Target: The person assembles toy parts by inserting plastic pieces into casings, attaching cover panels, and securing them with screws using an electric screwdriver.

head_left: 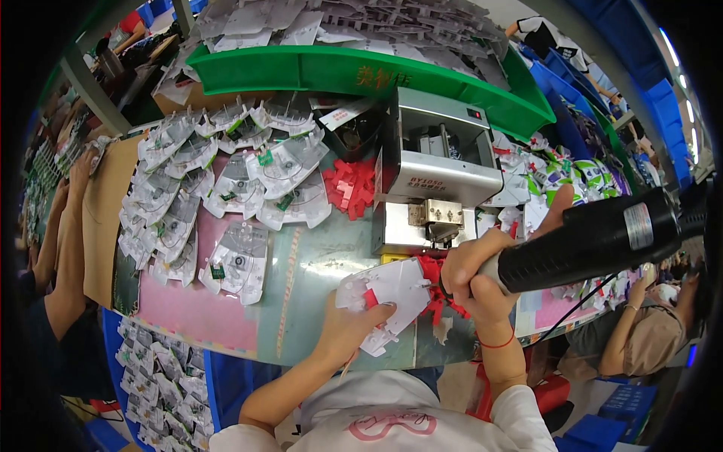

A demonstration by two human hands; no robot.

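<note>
My left hand [348, 325] grips a white plastic shell [403, 294] over the table's front part, thumb on top. A small red plastic piece [370, 299] sits on the shell near that thumb. My right hand [482, 282] is wrapped round the front of a black electric screwdriver [580, 245], which lies nearly level and points left; its tip is hidden by my fingers. Just beyond the shell, red plastic pieces [434, 288] are heaped, partly covered by my right hand. Behind them stands a silver screw feeder [440, 181].
White shells with small green circuit boards [237, 264] cover the table's left side. Another red heap [350, 188] lies beside the feeder. A green bin [316, 69] of white parts spans the back. White-and-green parts [561, 177] lie right. Co-workers' arms [68, 226] show at both sides.
</note>
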